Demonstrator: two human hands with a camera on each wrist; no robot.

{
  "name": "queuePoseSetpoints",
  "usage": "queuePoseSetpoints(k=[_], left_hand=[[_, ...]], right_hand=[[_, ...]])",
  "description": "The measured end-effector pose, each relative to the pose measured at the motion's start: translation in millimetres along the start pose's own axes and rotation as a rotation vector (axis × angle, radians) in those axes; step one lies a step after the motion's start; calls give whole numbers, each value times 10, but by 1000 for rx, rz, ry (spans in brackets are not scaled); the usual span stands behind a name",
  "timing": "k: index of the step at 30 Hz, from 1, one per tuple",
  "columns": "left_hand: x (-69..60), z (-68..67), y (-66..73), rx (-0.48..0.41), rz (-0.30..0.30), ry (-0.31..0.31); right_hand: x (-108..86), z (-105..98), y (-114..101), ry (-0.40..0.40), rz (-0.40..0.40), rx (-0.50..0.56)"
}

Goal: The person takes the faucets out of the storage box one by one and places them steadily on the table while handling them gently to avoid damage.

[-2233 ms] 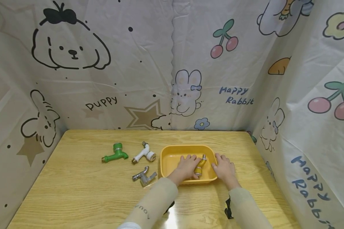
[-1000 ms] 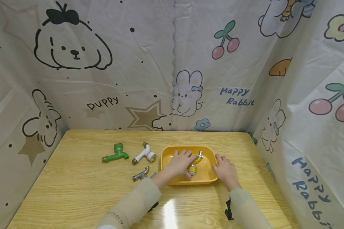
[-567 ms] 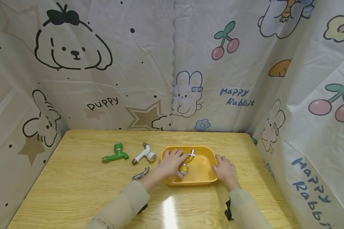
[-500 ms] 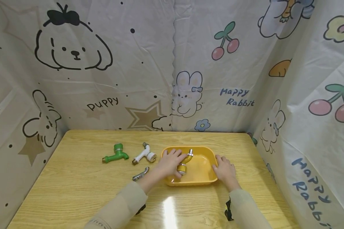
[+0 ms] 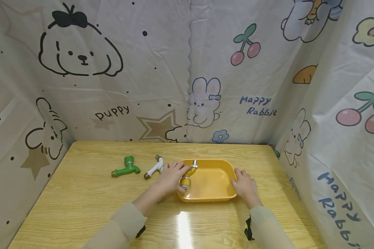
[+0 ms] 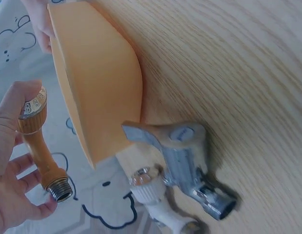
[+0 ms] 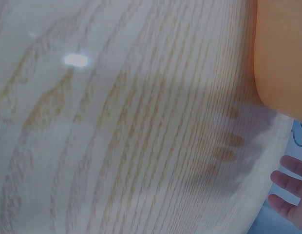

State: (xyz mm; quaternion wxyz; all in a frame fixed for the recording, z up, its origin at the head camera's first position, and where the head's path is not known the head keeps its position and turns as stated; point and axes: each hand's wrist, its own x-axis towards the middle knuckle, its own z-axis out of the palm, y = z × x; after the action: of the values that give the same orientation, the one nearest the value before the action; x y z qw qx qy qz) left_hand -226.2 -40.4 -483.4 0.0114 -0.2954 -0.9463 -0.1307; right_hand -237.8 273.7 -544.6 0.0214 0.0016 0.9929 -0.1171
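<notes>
My left hand (image 5: 169, 178) grips a yellow tap (image 6: 38, 141) with a ribbed collar and a threaded metal end. It is raised over the left end of the yellow plastic basin (image 5: 212, 199), apart from the wall in the left wrist view. At the basin's right wall is my right hand (image 5: 245, 185), thumb over the rim and fingers on the outer side. A white tap (image 5: 154, 168) lies partly hidden behind the left hand. The chrome tap (image 6: 182, 156) is almost wholly covered in the head view. Farther left lies a green tap (image 5: 126, 168).
A light wooden table (image 5: 90, 200) bears everything. Patterned cloth (image 5: 162, 69) hangs behind it and at both sides. Bright glare (image 5: 184, 228) shows on the wood in front of the basin. Black straps (image 5: 248, 230) are at the wrists.
My left hand has carried the yellow tap from the basin's right side leftward to its left end and upward. The left arm now hides the chrome tap. My right hand has stayed at the rim.
</notes>
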Motion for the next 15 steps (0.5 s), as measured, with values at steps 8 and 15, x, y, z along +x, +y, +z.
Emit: queuePoseSetpoints(k=[8,15], left_hand=[[-172,-71,-139,-10,-45,-7],[-312,-93,-268,4,-67,22]], right_hand=[[-12,-8,-4,-8,8,3],[-10,-13,-4,-6,8,6]])
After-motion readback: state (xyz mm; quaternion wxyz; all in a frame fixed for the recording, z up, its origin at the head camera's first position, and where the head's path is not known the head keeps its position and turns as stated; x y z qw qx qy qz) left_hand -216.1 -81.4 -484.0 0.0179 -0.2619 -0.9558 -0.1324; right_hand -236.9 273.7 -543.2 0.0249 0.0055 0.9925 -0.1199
